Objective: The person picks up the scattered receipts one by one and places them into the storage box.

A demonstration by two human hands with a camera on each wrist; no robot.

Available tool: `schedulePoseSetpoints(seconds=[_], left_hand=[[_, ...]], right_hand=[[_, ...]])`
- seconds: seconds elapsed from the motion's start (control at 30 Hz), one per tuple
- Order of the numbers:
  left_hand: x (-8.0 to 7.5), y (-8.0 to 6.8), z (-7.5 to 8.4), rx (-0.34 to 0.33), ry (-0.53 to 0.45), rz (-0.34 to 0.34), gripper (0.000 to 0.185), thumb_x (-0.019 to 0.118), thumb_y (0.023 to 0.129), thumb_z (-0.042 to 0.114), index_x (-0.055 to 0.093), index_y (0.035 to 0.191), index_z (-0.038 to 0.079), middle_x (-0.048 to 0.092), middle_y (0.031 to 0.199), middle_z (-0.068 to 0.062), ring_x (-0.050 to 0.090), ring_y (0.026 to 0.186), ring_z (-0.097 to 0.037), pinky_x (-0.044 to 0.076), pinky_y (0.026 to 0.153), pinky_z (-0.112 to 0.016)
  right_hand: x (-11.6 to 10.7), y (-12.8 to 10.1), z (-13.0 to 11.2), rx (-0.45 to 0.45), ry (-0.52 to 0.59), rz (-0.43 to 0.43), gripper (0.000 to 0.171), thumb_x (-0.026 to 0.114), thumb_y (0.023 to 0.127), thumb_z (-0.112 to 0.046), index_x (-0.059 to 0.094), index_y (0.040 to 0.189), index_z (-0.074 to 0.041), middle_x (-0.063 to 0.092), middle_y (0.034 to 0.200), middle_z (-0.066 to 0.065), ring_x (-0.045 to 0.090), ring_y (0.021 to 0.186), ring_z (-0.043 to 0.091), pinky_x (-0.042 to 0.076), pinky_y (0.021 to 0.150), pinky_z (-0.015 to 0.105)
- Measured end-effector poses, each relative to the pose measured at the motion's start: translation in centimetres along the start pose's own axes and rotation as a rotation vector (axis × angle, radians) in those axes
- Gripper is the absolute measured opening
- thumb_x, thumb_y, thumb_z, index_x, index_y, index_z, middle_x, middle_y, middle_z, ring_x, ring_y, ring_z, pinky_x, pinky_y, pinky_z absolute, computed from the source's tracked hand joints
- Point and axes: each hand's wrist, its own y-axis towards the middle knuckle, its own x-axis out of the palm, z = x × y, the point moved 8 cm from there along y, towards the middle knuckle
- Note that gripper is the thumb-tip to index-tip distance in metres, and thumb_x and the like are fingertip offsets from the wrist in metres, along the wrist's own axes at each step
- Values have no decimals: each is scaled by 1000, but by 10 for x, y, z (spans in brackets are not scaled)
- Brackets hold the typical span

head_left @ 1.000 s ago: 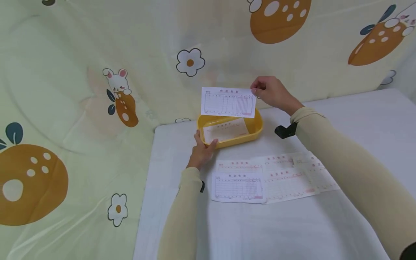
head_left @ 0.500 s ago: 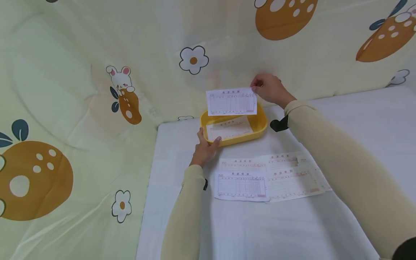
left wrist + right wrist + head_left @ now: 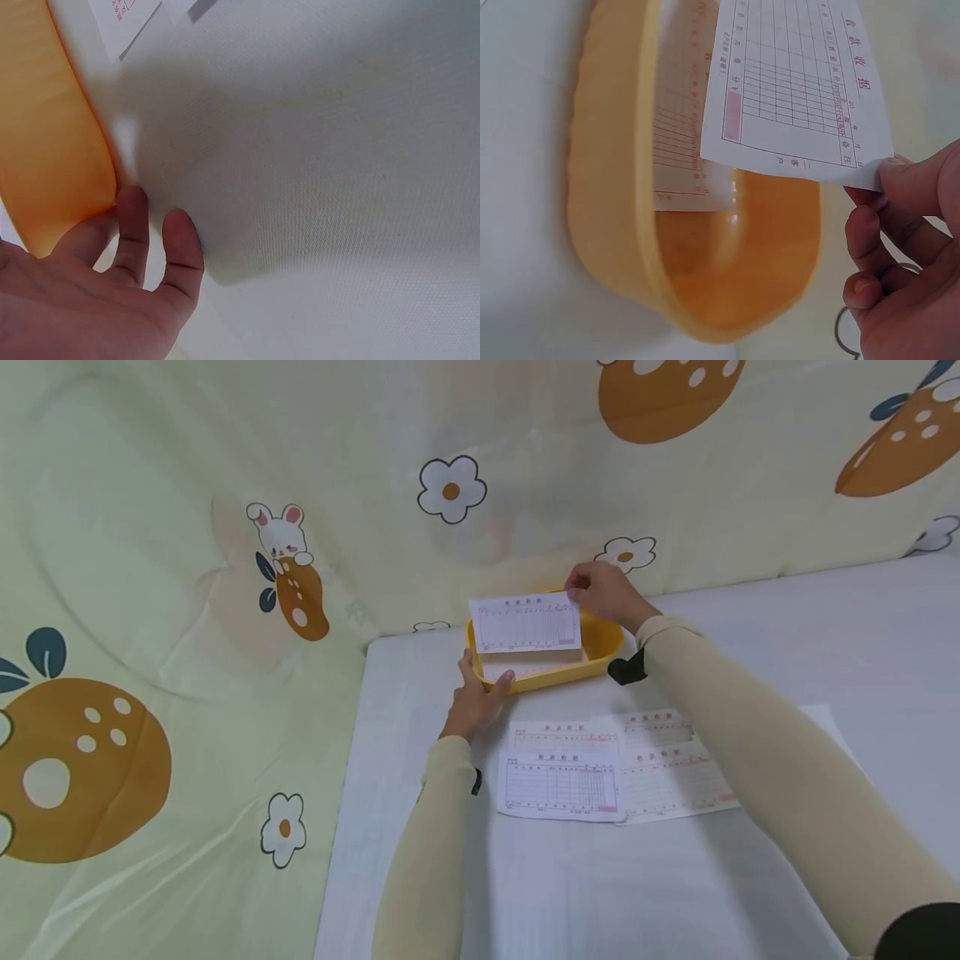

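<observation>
My right hand (image 3: 606, 596) pinches a printed receipt slip (image 3: 525, 622) by its upper right corner, thumb against finger. The slip hangs over a yellow plastic bin (image 3: 558, 676), and its lower edge overlaps the bin's opening in the head view. Inside the bin lies another receipt slip with red print (image 3: 694, 180), partly hidden behind the held one. At the bin's near left corner my left hand (image 3: 474, 703) grips the wall, thumb along the front and index finger up the left side. In the left wrist view, two other fingers (image 3: 180, 251) curl loosely beside the bin.
Several receipt slips (image 3: 562, 789) lie overlapping on the white-covered table (image 3: 570, 877) in front of the bin. The right forearm covers part of them. Behind the table and to its left hangs a pale curtain (image 3: 360, 527) printed with rabbits and flowers.
My right hand has lowered the slip toward the bin, covering more of the slip inside. My left hand keeps its hold on the bin's corner. The head view has shifted slightly.
</observation>
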Motion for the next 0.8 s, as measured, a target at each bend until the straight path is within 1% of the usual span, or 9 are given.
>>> schedulePoseSetpoints(seconds=[0.07, 0.17, 0.27, 0.37, 0.5, 0.6, 0.7, 0.8], left_hand=[[1, 0, 1, 1, 3, 4, 101, 58, 101, 70, -6, 170, 37, 39, 164, -28, 43, 147, -49, 33, 120, -64], [2, 0, 1, -8, 3, 3, 101, 59, 100, 71, -6, 170, 38, 40, 164, -27, 46, 145, -48, 33, 120, -63], [2, 0, 2, -16, 3, 3, 103, 60, 99, 72, -7, 170, 39, 41, 163, -26, 47, 143, -47, 33, 120, -63], [1, -2, 4, -15, 4, 14, 103, 61, 99, 71, -6, 170, 38, 42, 162, -27, 49, 142, -46, 33, 120, -63], [-1, -3, 4, -6, 4, 16, 102, 61, 101, 68, -6, 170, 35, 42, 162, -28, 49, 141, -47, 33, 121, -63], [-3, -3, -1, -18, -2, 2, 102, 61, 100, 69, -7, 170, 36, 40, 163, -28, 48, 142, -47, 32, 121, -63], [1, -2, 0, -28, -7, 5, 102, 61, 100, 69, -6, 170, 37, 39, 164, -27, 48, 143, -46, 31, 122, -62], [5, -2, 2, -34, -14, 11, 101, 62, 101, 67, -6, 169, 37, 41, 163, -26, 48, 142, -45, 31, 122, -62]], right_hand=[[3, 0, 6, 6, -4, -3, 16, 54, 110, -3, 65, 118, 6, 62, 117, 24, 52, 109, 39, 47, 97, 48], [6, -4, 12, 14, -8, -4, 21, 53, 110, -3, 64, 124, 8, 62, 123, 27, 54, 113, 41, 48, 101, 51], [4, -8, 15, 13, -4, 8, 27, 52, 110, -3, 63, 132, 10, 61, 130, 29, 54, 117, 42, 48, 103, 53], [1, -11, 15, 13, 8, 21, 30, 51, 111, -4, 61, 136, 9, 60, 133, 29, 54, 119, 42, 48, 105, 53], [-1, -12, 12, 22, 23, 23, 30, 51, 111, -4, 61, 137, 8, 59, 134, 28, 52, 121, 42, 47, 107, 53], [1, -13, 9, 20, 28, 24, 29, 51, 111, -3, 62, 136, 8, 60, 133, 27, 53, 119, 42, 48, 105, 52], [-6, -20, 9, 12, 39, 28, 29, 52, 111, -4, 63, 135, 8, 61, 132, 27, 54, 115, 42, 50, 101, 50], [-14, -27, 9, -2, 36, 32, 29, 54, 111, -5, 63, 135, 8, 62, 131, 27, 55, 113, 42, 51, 100, 49]])
